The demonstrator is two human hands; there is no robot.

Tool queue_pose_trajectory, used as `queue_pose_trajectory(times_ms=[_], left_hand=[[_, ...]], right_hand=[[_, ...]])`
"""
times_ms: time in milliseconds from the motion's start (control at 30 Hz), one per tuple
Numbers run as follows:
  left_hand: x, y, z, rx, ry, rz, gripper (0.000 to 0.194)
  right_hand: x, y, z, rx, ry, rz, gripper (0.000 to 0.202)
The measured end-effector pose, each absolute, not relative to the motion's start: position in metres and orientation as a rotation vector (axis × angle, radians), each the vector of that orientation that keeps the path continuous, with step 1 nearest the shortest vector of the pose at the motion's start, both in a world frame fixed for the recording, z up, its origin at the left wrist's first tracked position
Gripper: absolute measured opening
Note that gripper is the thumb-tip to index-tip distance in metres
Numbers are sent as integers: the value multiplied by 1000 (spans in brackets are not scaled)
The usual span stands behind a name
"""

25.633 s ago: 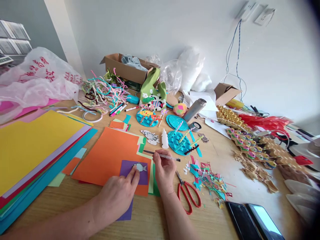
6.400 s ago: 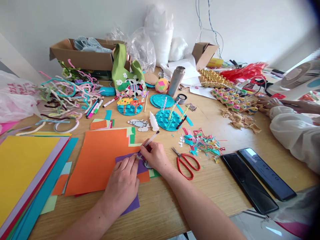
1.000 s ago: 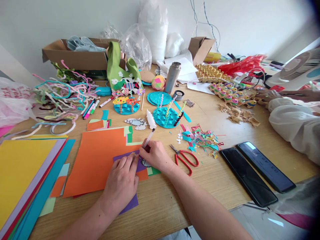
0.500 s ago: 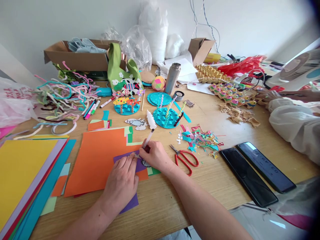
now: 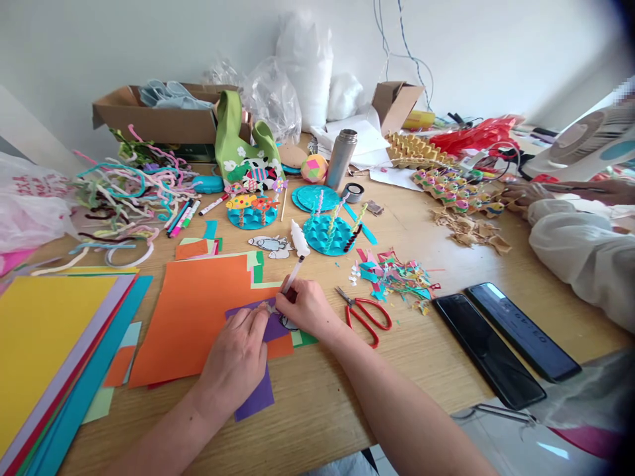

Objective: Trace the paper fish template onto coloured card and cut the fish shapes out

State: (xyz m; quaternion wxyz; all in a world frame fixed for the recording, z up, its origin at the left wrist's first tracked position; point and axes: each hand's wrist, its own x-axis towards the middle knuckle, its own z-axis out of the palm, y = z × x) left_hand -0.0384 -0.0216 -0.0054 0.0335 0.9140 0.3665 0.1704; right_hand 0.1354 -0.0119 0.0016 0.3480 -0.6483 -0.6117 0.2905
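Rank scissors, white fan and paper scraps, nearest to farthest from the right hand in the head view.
1. Scissors: just right of the right hand.
2. Paper scraps: beyond the scissors.
3. White fan: far right, toward the back.

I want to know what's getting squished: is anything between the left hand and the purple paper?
Yes. A small cutout lies on the purple paper, seemingly partly under the fingers of the left hand, which hide its rest.

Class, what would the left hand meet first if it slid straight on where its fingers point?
Probably the right hand, which holds the pen just ahead of the left hand; the gap is unclear.
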Motion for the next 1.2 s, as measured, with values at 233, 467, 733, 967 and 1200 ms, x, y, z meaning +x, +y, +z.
queue_pose_trajectory(times_ms=[233,467,733,967,1200], left_hand=[[-38,-23,-7,2922,1090,473,43],[-38,-24,-7,2929,1106,428,47],[-38,-23,-7,2946,1106,386,47],[-36,-23,-6,2971,1099,372,46],[-39,-25,-8,3001,1082,387,45]], right_hand=[[136,-12,0,-1693,-1589,745,10],[140,-12,2,-1605,-1600,818,6],[143,-12,5,-1615,-1607,842,10],[145,-11,4,-1588,-1601,890,13],[151,-22,29,-1429,-1738,858,17]])
